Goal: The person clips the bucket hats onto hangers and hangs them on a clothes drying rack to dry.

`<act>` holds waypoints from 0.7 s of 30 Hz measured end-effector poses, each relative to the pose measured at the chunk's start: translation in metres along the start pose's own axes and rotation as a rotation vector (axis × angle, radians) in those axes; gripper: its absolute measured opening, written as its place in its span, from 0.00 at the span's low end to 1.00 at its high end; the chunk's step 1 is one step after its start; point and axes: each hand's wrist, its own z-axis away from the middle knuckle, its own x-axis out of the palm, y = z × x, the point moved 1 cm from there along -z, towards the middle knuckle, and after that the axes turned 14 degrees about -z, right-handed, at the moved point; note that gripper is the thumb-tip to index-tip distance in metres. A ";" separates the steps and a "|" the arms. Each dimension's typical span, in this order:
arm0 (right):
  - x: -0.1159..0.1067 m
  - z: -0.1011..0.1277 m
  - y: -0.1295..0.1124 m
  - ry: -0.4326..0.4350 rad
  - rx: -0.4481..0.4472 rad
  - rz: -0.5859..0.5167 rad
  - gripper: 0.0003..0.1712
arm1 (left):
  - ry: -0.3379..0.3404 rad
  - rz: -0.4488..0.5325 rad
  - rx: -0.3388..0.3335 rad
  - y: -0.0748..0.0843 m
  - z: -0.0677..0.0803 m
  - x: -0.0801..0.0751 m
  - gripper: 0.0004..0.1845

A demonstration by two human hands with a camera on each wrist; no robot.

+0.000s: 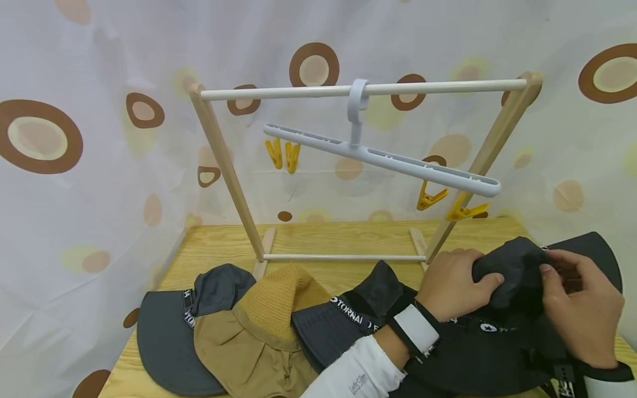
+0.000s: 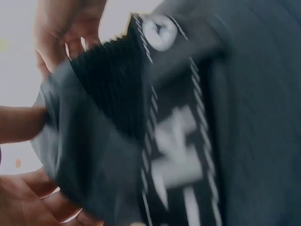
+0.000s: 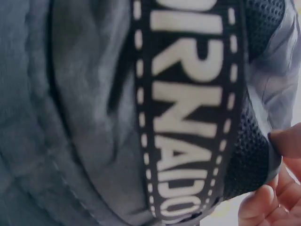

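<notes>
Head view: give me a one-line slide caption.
Both hands grip a dark hat beside other hats on a wooden table, with a white hanger and yellow clips beyond.

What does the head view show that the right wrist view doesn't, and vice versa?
Only the head view: the white hanger on its rail, yellow clips under the hanger, and a tan hat.

Only the right wrist view: the mesh panel and dashed stitching beside the large letters RNADO.

Both: the dark hat being held, with the right hand at its fabric.
</notes>
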 end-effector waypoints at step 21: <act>-0.023 0.000 -0.046 -0.435 -0.226 -0.273 0.25 | -0.287 0.171 0.382 -0.012 0.017 -0.095 0.09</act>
